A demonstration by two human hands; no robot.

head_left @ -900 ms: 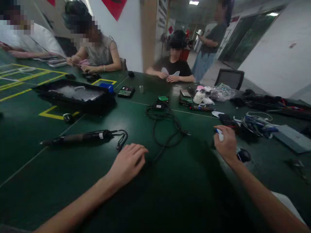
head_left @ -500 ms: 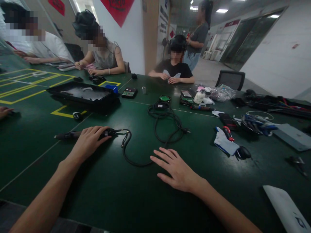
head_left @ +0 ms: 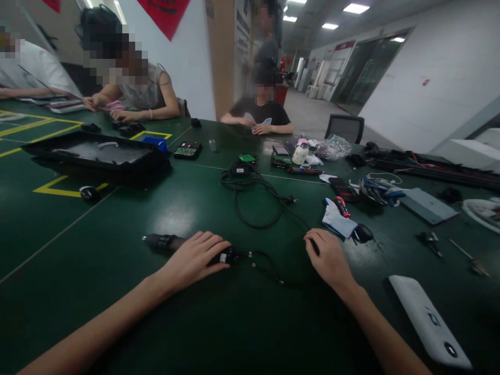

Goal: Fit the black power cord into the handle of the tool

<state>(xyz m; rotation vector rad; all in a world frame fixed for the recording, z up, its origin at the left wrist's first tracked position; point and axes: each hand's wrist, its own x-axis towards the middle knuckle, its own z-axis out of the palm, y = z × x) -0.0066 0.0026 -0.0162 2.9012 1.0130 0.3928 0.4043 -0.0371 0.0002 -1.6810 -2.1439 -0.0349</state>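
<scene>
My left hand (head_left: pixel 199 255) is wrapped over the body of a black, pen-shaped electric screwdriver (head_left: pixel 162 241) lying on the green table. The screwdriver's tip points left, and its thin black cord (head_left: pixel 269 259) leaves the other end, toward my right hand. My right hand (head_left: pixel 330 258) is closed, its fingers curled round a section of black cable (head_left: pixel 299 216); the grip itself is partly hidden. Beyond both hands lies a loose coil of black cable (head_left: pixel 236 208) with a plug (head_left: pixel 289 199) and an adapter block (head_left: pixel 239 169).
A black tray (head_left: pixel 128 169) and a mouse (head_left: pixel 89 194) lie to the left. Opened circuit-board devices (head_left: pixel 187 150) stand farther back. On the right are a glove (head_left: pixel 338 217), red-handled pliers (head_left: pixel 342 206), a grey plate (head_left: pixel 427 204) and a white case (head_left: pixel 425 315). Other people sit across the table.
My left hand has brought the screwdriver right and closer. The right hand has moved right and gone from spread fingers to curled round the cable. The camera view has swung right.
</scene>
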